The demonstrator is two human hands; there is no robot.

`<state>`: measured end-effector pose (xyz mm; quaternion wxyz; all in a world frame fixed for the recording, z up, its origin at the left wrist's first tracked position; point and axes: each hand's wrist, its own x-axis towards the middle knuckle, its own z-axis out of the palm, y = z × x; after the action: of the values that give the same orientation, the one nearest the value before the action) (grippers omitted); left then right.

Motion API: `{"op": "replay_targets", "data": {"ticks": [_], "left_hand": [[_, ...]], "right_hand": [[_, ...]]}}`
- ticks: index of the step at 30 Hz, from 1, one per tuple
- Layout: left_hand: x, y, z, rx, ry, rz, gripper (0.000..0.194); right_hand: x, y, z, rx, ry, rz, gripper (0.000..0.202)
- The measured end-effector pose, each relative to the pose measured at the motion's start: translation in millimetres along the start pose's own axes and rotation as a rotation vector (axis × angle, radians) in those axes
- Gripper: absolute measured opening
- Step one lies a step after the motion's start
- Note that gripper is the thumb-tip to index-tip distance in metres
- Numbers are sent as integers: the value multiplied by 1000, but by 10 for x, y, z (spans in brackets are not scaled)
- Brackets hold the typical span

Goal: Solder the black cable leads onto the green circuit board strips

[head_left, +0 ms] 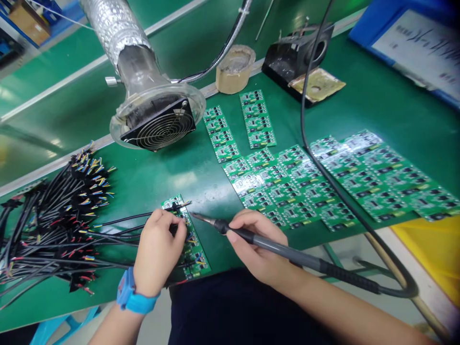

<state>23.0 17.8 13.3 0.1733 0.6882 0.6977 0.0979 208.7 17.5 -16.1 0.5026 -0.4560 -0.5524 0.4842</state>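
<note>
While my right hand [257, 244] is closing around the soldering iron [298, 257], its tip is pointing leftward, just beside the circuit board [194, 239] | board is running lengthwise away from me, nearer my left hand [154, 254] | left fingertips are pressing together above it, contents hidden | black cable [131, 217] is crossing its far end.

Table [212, 184]: deep green all over, folks!
Circuit board [197, 244]: brighter green, flecked black and white.
Cables [50, 230]: black, and look, tips bursting yellow, blue, white, red!
Soldering iron [287, 250]: grey between black bands.
Wristwatch [138, 302]: sky-blue strap, deeper blue face.
Duct [115, 26]: crinkled silver.
Fan [163, 127]: metallic concentric rings over black!
Sponge [319, 86]: mottled dull yellow.
Bin [373, 24]: vivid blue, its label [420, 48] white with dark strokes.
</note>
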Motion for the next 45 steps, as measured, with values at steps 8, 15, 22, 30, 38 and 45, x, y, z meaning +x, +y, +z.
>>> {"op": "replay_targets", "data": {"ticks": [8, 15, 22, 30, 38, 45], "left_hand": [[13, -1, -56, -34, -33, 18, 14], [14, -57, -87, -22, -58, 76, 16], [20, -62, -57, 23, -58, 77, 14], [-45, -30, 26, 79, -12, 83, 11], [-39, 2, 34, 151, -6, 76, 12], [11, 32, 1, 166, -30, 30, 15]], "right_hand": [[9, 5, 3, -44, -29, -3, 8], [25, 4, 16, -87, -49, -1, 8], [17, 52, 36, -117, -83, -21, 10], [2, 60, 39, -107, -84, -24, 10], [12, 54, 29, -107, -90, -5, 8], [22, 38, 25, -114, -92, -16, 8]]}}
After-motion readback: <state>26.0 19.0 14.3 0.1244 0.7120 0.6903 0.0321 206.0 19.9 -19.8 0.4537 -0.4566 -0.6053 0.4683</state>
